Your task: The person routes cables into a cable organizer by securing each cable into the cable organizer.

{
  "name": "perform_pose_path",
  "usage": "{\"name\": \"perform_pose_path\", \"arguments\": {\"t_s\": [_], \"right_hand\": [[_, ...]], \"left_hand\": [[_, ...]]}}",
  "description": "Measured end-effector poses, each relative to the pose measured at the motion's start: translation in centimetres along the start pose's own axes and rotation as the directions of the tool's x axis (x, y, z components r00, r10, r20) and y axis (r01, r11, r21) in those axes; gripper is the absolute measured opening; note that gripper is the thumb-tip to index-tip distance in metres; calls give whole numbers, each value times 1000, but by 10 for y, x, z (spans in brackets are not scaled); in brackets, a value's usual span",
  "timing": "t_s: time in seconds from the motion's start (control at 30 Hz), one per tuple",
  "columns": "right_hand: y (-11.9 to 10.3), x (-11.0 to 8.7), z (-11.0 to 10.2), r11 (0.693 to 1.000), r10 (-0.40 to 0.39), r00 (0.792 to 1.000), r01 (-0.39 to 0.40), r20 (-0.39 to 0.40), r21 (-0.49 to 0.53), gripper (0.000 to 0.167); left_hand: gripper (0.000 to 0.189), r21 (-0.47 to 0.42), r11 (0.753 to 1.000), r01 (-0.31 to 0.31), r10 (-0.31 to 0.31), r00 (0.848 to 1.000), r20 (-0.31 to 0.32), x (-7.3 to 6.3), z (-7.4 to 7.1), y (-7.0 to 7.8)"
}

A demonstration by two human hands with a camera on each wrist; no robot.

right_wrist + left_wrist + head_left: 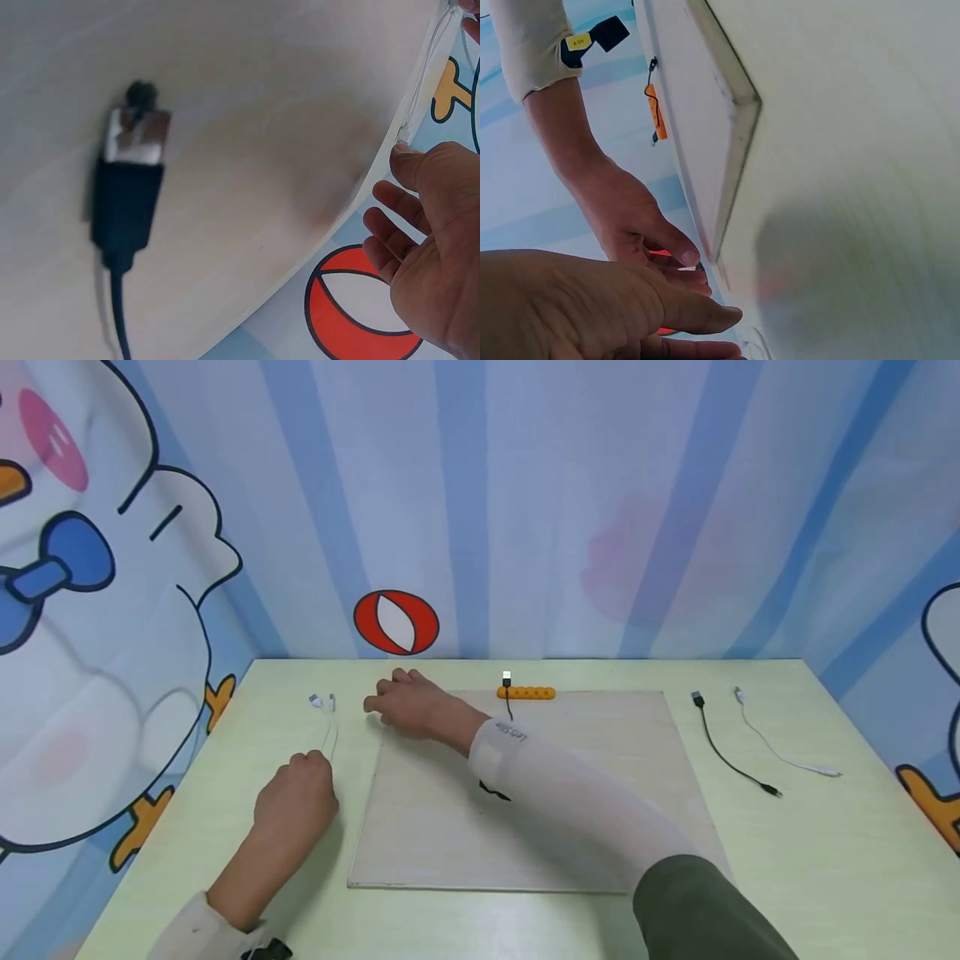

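Observation:
My left hand (297,797) is low over the left side of the table, thumb and fingers pinching a white charging cable (327,732). The cable's two plugs (322,700) lie beyond the fingers, toward the back wall. In the left wrist view, the thumb and forefinger of the left hand (592,304) lie close together. My right hand (408,703) reaches across to the board's back left corner, empty, with its fingers spread in the right wrist view. To its left are the white cable's plugs. Under the right forearm, a black USB plug (129,199) lies on the board.
A pale board (420,852) lies mid-table. At its back edge sits an orange cable holder (536,693) with a black-and-silver USB plug (507,680) at it. A black cable (723,747) and another white cable (772,747) lie at right. A patterned curtain (525,510) stands behind.

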State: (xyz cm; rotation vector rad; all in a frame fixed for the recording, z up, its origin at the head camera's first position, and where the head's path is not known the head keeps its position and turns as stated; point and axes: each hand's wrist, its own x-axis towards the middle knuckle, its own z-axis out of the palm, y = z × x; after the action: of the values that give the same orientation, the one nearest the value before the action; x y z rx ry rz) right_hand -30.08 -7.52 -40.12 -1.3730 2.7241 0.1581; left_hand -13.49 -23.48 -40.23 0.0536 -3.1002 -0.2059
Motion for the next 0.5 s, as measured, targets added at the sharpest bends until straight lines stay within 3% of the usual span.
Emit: {"name": "perform_pose_path", "arguments": {"t_s": [0.5], "right_hand": [[-21,20,6,998,-57,998,57,5,-37,46]], "left_hand": [[20,66,996,56,-59,997,46,2,12,-18]]}}
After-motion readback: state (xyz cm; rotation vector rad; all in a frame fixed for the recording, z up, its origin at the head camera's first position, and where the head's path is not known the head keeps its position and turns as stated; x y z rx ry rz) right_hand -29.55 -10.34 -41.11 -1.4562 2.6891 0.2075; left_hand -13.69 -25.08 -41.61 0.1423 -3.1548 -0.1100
